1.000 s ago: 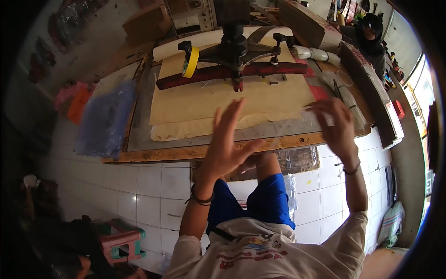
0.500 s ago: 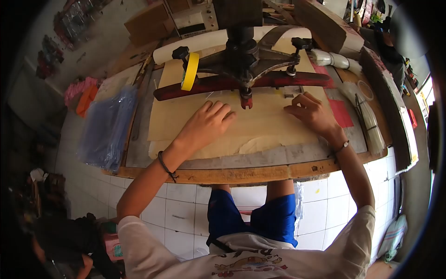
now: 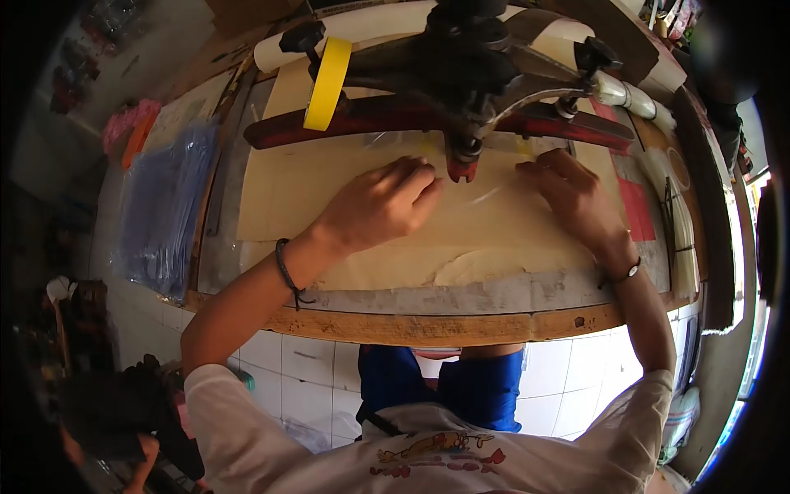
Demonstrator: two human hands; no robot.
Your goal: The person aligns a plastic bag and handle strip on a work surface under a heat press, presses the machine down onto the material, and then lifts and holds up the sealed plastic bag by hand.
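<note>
Sheet (image 3: 473, 222), centre of frame: spread on desk (image 3: 411, 329). Left hand (image 3: 383, 202) and right hand (image 3: 578, 198) over it, fingers curled narrow (any grip: cannot tell). Spreading apparently done; remainder unclear.

there is room over the tan sheet (image 3: 506, 230); beyond, the red bar (image 3: 378, 117) blocks, clearance beneath hard to judge.

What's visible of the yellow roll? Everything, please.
The yellow roll looks like a roll of tape: a bright, smooth outer band seen nearly edge-on, with a thin darker strip along its left edge. It stands roughly upright, leaning slightly, apparently hung beside the black knob on the dark metal bracket. Its lower end overlaps the red bar in view; contact is unclear. Neither the left hand nor right hand touches it.
</note>
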